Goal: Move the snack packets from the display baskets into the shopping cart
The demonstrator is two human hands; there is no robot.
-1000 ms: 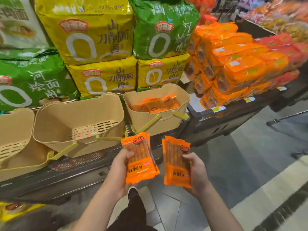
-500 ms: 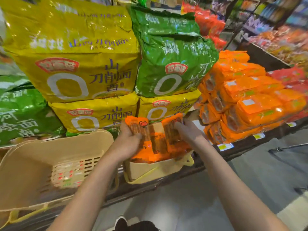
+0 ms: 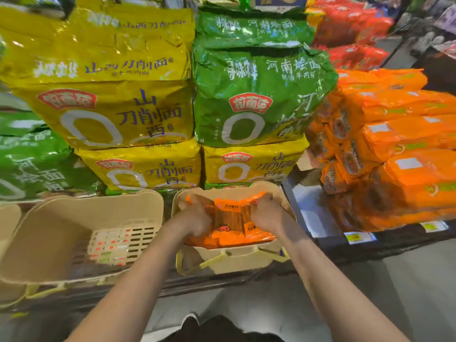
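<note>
Head view looks down on two bare arms reaching into the right basket (image 3: 249, 264), a tan bin with yellow handles on a dark shelf (image 3: 365, 248). Both hands are down among the packets (image 3: 228, 222), orange snack sleeves lying in a loose pile inside that basket. The left hand (image 3: 195, 219) rests on the left side of the pile with its fingers curled into the packets, and the right hand (image 3: 265, 214) sits on the right side with its fingers bent over a packet's top edge; each appears to be gripping packets, though blur hides how many each has. The middle basket (image 3: 74, 233) beside it shows only its slotted wall and floor, with no orange packets visible in it, and a sliver of a third basket (image 3: 8, 218) shows at the far left edge. Behind the baskets stand stacked yellow bags (image 3: 116, 114) and green bags (image 3: 249, 95), with orange packs (image 3: 399, 154) piled to the right. No cart is in view, so how much has reached it cannot be told. Judging by the layout, the task seems well advanced: one basket looks cleared, and the right basket's pile remains to be lifted out and carried to the cart. The hands still have to raise their load clear of the rim.
</note>
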